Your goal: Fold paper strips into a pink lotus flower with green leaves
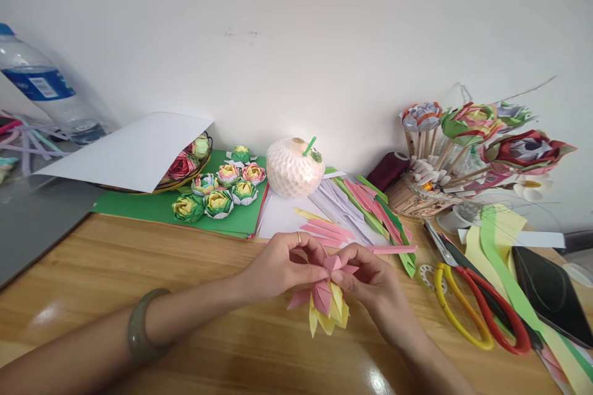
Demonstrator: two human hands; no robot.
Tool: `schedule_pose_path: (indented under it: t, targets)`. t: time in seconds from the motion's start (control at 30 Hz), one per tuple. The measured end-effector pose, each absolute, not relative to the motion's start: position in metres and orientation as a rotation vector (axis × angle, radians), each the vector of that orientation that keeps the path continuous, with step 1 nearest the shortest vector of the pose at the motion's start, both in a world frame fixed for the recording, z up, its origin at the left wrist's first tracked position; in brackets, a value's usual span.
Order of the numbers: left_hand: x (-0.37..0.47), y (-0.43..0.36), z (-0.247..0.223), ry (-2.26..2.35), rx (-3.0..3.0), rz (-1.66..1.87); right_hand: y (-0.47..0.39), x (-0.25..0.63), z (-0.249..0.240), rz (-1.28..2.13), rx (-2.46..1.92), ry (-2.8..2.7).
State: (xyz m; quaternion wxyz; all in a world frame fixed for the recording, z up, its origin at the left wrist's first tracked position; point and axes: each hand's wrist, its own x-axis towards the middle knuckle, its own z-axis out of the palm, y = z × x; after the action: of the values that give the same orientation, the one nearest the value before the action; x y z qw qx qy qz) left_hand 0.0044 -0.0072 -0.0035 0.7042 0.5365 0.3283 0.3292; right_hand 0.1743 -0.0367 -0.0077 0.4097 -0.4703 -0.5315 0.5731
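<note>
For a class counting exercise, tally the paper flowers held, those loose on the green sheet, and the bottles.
Pink-and-yellow folded paper flower, in left hand and right hand: 1
Small multicoloured folded paper flowers, loose on green paper sheet: 7
Blue-labelled clear plastic bottle: 1
Total: 9

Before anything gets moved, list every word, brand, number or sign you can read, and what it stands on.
None can be read.
Blue label on the bottle: pale markings, including a barcode-like patch, too blurred to read.
Held pink-and-yellow paper flower: no lettering visible.
</note>
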Motion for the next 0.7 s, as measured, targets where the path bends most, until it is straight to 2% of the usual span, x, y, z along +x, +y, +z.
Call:
schedule_pose_path:
  t: [0.17, 0.7]
  targets:
    - [0.0018, -0.0041, -0.0005, 0.771, 1.239, 0.646, -0.035, 0.1735, -0.0033, 1.458, -1.185, -1.361]
    - [0.0017, -0.001, -0.0003, 0.885, 1.311, 0.697, -0.0351, 0.172, -0.0026, 1.43, -1.247, -1.303]
